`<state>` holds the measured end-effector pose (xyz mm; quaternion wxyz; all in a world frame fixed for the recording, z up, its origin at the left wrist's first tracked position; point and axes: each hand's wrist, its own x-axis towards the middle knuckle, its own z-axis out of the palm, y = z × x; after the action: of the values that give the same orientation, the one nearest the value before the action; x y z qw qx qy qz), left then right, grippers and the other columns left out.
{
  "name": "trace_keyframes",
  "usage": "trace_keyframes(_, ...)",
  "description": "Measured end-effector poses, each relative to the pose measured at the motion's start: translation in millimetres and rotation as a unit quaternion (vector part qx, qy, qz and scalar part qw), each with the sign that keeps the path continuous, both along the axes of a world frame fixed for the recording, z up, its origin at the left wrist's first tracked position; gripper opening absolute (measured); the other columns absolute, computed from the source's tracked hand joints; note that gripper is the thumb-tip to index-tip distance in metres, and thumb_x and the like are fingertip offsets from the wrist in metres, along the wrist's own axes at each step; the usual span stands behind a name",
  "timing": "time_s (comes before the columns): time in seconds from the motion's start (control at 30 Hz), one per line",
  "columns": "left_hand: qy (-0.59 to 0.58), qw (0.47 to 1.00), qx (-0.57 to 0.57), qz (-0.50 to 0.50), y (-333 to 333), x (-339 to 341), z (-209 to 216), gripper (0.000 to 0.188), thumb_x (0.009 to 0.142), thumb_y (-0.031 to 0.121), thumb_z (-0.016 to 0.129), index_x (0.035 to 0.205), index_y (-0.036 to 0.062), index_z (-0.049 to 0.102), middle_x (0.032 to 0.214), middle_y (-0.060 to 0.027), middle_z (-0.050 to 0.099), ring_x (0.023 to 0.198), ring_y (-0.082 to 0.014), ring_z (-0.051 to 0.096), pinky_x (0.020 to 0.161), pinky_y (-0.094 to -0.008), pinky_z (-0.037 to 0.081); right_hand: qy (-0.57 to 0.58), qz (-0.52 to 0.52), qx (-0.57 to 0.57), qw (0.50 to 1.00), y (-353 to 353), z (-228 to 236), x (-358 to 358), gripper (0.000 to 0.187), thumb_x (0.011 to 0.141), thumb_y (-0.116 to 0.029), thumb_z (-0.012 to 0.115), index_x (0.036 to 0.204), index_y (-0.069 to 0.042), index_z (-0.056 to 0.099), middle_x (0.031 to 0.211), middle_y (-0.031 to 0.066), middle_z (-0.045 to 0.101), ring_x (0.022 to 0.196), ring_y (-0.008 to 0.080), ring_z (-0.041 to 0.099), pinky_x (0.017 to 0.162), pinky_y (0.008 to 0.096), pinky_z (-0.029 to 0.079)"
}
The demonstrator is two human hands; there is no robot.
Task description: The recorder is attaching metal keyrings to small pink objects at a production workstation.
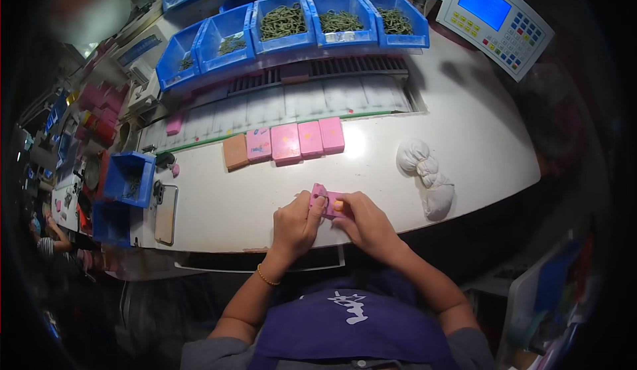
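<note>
Two hands meet over the near edge of the white tabletop (478, 138), gripping one pink block (334, 196) between them. It is small, flat-sided and bright pink, with dark marks or openings near its left end; a small yellow-orange spot shows beside the right fingertips, too small to identify. The left hand (292, 227) has its fingers curled around the left end, thumb laid over it; the right hand (366, 221) has its fingers closed on the right end.

Beyond the hands, four pink blocks (286, 143) and one tan block (235, 151) stand side by side.

Farther back, five blue bins (285, 43) form a front row, all holding olive-green, stringy pieces: the three on the right are well heaped, the two on the left hold less. Left of the tabletop are two side bins (118, 171), also blue; the upper contains a few dark strands, the lower is too dim to read.
</note>
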<state>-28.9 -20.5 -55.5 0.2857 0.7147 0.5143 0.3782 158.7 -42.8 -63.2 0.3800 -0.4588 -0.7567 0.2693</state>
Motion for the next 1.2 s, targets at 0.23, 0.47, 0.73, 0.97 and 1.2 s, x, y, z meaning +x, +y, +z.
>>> trace_keyframes(0.23, -0.055, 0.996, -0.053, -0.038, 9, 1, -8, 0.026, 0.099, 0.023, 0.052, 0.085, 0.0019, 0.056, 0.066, -0.0194, 0.058, 0.061, -0.0390, 0.060, 0.055, -0.0437, 0.045, 0.076, -0.035, -0.154, 0.985, 16, 11, 0, 0.020, 0.095, -0.019, 0.064, 0.106, -0.003, 0.064, 0.100, 0.0080, 0.056, 0.083, 0.0175, 0.058, 0.076, 0.0292, 0.048)
trace_keyframes(0.47, -0.013, 0.998, 0.003, -0.053, 4, -1, -8, 0.029, 0.098, 0.026, 0.054, 0.081, 0.0027, 0.056, 0.064, -0.0175, 0.058, 0.058, -0.0370, 0.059, 0.054, -0.0436, 0.045, 0.053, -0.016, -0.180, 0.982, 20, 6, -1, 0.029, 0.093, -0.034, 0.065, 0.097, -0.006, 0.063, 0.095, 0.0082, 0.056, 0.088, 0.0218, 0.061, 0.078, 0.0336, 0.049)
trace_keyframes(0.73, -0.041, 0.999, 0.021, -0.006, 6, 7, -11, 0.032, 0.098, 0.024, 0.058, 0.075, 0.0029, 0.052, 0.062, -0.0167, 0.056, 0.054, -0.0368, 0.057, 0.050, -0.0435, 0.043, -0.009, -0.037, -0.046, 0.998, 16, -3, -9, 0.026, 0.086, -0.024, 0.074, 0.097, -0.004, 0.062, 0.105, 0.0099, 0.055, 0.098, 0.0260, 0.058, 0.083, 0.0351, 0.049)
trace_keyframes(0.97, 0.025, 0.995, 0.092, 0.035, 18, 9, -2, 0.032, 0.097, 0.022, 0.059, 0.073, 0.0028, 0.050, 0.063, -0.0164, 0.053, 0.051, -0.0353, 0.054, 0.049, -0.0438, 0.042, 0.016, -0.016, -0.030, 0.999, 28, -10, -13, 0.023, 0.085, -0.020, 0.074, 0.098, -0.005, 0.063, 0.111, 0.0097, 0.057, 0.100, 0.0251, 0.058, 0.085, 0.0348, 0.051)
trace_keyframes(1.2, 0.136, 0.968, 0.205, 0.044, 32, 2, -5, 0.028, 0.085, 0.016, 0.073, 0.071, 0.0053, 0.051, 0.067, -0.0098, 0.053, 0.060, -0.0278, 0.056, 0.054, -0.0395, 0.045, 0.402, -0.021, -0.249, 0.881, 38, -25, 4, 0.019, 0.090, -0.016, 0.072, 0.101, -0.002, 0.066, 0.116, 0.0053, 0.058, 0.088, 0.0092, 0.060, 0.078, 0.0228, 0.049)
